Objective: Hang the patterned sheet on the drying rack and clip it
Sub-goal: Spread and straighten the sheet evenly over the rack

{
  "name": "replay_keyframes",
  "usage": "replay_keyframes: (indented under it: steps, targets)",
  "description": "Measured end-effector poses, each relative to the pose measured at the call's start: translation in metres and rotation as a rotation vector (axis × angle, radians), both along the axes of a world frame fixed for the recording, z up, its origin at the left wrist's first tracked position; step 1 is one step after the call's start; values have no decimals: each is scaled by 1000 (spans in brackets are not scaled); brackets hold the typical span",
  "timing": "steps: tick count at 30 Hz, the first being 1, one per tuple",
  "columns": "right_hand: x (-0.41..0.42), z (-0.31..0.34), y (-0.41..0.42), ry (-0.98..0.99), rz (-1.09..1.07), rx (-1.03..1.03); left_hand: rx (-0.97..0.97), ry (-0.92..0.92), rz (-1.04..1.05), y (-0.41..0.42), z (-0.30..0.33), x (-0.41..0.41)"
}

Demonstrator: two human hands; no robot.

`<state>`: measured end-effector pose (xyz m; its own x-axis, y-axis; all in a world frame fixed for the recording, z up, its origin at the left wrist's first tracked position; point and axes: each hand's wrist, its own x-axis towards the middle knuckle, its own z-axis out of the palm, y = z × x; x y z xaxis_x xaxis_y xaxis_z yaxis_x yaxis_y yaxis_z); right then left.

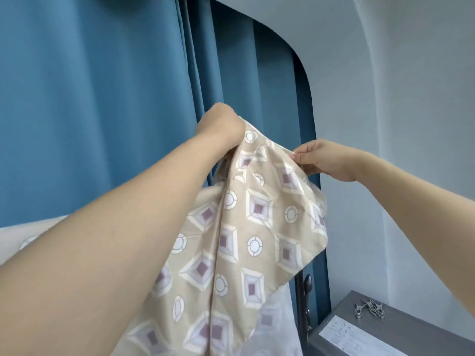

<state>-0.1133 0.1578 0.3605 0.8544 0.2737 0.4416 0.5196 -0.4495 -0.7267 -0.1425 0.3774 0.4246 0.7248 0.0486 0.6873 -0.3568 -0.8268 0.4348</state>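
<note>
The patterned sheet [246, 237] is beige with white circles and purple-centred diamonds, and it hangs in front of me from both raised hands. My left hand [221, 124] grips a bunched part of its top edge. My right hand [323, 160] pinches the edge further right between thumb and fingers. A fold of the sheet droops between the hands and more of it trails down to the lower left. Metal clips [370, 308] lie on a grey ledge at the lower right. The drying rack is not in view, except perhaps a dark post [304, 299] behind the sheet.
A blue curtain [102, 98] fills the left and centre behind the sheet. A pale wall [398, 98] is on the right. The grey ledge [401, 327] at the lower right also carries a white label.
</note>
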Motion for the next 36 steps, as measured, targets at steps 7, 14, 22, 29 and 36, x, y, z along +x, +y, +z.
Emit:
replay_keyframes:
  steps: [7,14,22,29,36]
  targets:
    - [32,23,-17,-84,-489,263,-340,-55,-75,-46,24,34]
    - [-11,-34,-29,555,-303,-140,529,618,124,-35,-21,28]
    - [-39,-97,-29,687,297,-130,563,371,-40,-10,-37,-38]
    - [-58,-102,9,499,106,167,729,158,-36,20,-77,-73]
    - [-50,-12,0,240,-35,604,767,-289,97,25,-107,-66]
